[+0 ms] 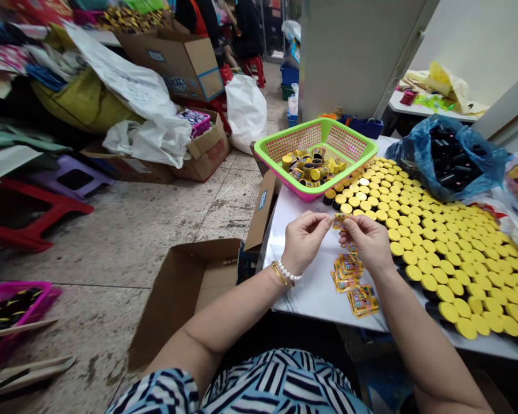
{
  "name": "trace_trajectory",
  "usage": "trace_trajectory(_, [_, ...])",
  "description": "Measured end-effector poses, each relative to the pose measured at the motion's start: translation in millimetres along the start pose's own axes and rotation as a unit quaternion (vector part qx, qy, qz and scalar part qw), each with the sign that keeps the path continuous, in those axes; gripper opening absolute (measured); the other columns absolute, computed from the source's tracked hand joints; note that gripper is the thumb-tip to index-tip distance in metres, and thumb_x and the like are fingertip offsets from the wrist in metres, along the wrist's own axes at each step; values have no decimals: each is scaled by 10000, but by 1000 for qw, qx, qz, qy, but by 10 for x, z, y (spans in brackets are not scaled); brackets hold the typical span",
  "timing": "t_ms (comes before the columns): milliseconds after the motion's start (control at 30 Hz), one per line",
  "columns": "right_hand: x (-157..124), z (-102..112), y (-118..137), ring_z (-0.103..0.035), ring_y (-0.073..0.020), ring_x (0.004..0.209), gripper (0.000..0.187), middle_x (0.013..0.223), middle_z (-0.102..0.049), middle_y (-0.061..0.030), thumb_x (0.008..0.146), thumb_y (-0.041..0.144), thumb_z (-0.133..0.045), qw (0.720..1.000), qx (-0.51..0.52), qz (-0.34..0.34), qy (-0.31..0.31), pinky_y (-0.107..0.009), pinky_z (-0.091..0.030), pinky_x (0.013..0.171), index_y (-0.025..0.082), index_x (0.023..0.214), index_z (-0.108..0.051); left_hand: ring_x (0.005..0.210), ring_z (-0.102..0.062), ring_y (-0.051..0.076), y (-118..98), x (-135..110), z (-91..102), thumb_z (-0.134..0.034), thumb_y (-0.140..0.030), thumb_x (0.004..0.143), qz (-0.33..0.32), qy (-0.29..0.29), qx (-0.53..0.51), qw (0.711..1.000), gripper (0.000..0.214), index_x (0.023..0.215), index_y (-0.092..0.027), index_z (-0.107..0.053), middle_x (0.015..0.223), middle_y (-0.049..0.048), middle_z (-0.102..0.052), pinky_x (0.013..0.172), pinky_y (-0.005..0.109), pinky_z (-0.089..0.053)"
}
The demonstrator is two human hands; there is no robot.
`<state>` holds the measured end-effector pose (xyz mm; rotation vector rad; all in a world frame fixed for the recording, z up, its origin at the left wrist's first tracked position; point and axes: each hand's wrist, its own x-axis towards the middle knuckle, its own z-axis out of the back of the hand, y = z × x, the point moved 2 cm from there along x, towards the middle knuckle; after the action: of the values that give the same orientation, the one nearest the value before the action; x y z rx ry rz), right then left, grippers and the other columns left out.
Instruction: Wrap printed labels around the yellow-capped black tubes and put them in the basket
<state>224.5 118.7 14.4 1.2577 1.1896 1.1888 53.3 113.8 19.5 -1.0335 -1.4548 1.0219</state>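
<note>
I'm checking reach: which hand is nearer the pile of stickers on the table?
Right. Both pinch one sticker, but the right hand is beside the pile; the left hand is farther left.

white table (317,290) | yellow-capped jars (449,241) | green basket (349,135) | stickers (354,279) | blue bag (418,155)

A single camera, worn on the head, looks forward and steeply down. The left hand (304,238) and right hand (366,241) sit close beneath it, near mid-frame. The table (315,290) spreads beyond and to the right of the hands; the floor (155,230) runs far back on their left.
</note>
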Motion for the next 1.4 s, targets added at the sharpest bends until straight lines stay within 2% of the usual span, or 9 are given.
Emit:
trace_trajectory(300, [-6,0,-3,-670,-145,575,316,694,-729,-14,852,513,-798,999,-20,33,-5,-292,-577,595,205,844,-728,707,-622,119,12,20,-5,-811,-398,831,67,-14,-53,996,257,903,-162,-740,839,39,-729,689,241,-514])
trace_trajectory(433, [-22,-28,1,-660,-145,581,333,685,-715,-15,867,529,-774,997,-59,50,7,-292,-560,602,198,847,-735,808,-670,158,25,-2,-18,-821,-403,824,60,18,-45,997,269,941,-164,-783,943,74,-749,776,283,-547])
trace_trajectory(667, [-45,-33,-18,-613,-151,610,321,674,-676,-6,892,537,-738,985,-142,93,-20,-287,-497,596,225,819,-719,746,-610,125,37,18,17,-869,-361,776,11,2,7,1000,190,874,-201,-833,926,60,-723,707,255,-514])
trace_trajectory(933, [-51,-56,67,-543,-162,619,330,680,-643,-12,952,515,-654,953,-254,162,25,-318,-457,630,236,787,-714,524,-500,87,27,45,31,-868,-407,750,157,25,-38,987,292,893,-154,-839,640,26,-688,499,220,-371])
trace_trajectory(1033, [24,85,124,-637,-224,823,270,873,-722,-61,946,489,-664,917,-323,235,-13,-381,-516,817,244,948,-778,433,-455,50,86,97,54,-870,-449,734,233,40,-121,964,365,916,-140,-800,645,21,-684,414,192,-242])
trace_trajectory(1133, [121,275,128,-580,-331,1136,351,1153,-689,-138,909,481,-701,812,-486,288,-145,-516,-439,1043,222,1133,-779,421,-444,22,142,144,56,-920,-408,660,290,68,-190,935,434,965,-132,-780,768,46,-732,381,172,-169])
trace_trajectory(1233, [190,358,63,-492,-381,1226,323,1266,-629,-166,876,407,-725,737,-599,272,-151,-556,-404,1037,207,1126,-766,443,-428,15,161,164,43,-942,-357,634,327,119,-224,910,409,906,-103,-773,690,29,-683,373,148,-146])
trace_trajectory(1333, [192,348,40,-490,-372,1202,209,1233,-628,-168,856,336,-716,733,-612,272,-122,-542,-410,1014,198,1012,-735,456,-411,19,172,188,57,-939,-298,638,351,125,-260,891,331,815,-98,-744,587,-2,-607,367,127,-143])
trace_trajectory(1400, [178,336,69,-541,-327,1090,196,1114,-650,-150,848,337,-708,781,-556,259,-116,-510,-448,975,194,981,-697,469,-414,11,181,216,75,-926,-253,649,353,118,-294,881,297,819,-102,-736,678,26,-674,359,114,-152])
